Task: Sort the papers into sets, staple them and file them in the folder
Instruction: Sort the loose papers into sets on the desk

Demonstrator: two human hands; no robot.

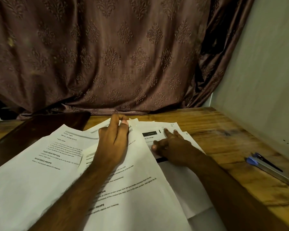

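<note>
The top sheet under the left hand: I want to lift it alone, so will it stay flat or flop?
Probably floppy: the top sheet is thin, and its edge already curves up where the left hand pinches it. Likely light, and apt to slide over the overlapping papers beneath.

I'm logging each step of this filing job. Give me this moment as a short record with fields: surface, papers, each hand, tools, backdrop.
surface: wooden table
papers: loose printed sheets spread overlapping, not yet stapled
left hand: left hand pinches the top edge of the upper sheet
right hand: right hand rests on the sheet with a black header bar, forefinger extended
tools: stapler, blue-ended, lies untouched at the right
folder: dark folder at the far left, partly under papers
backdrop: brown patterned curtain
</note>
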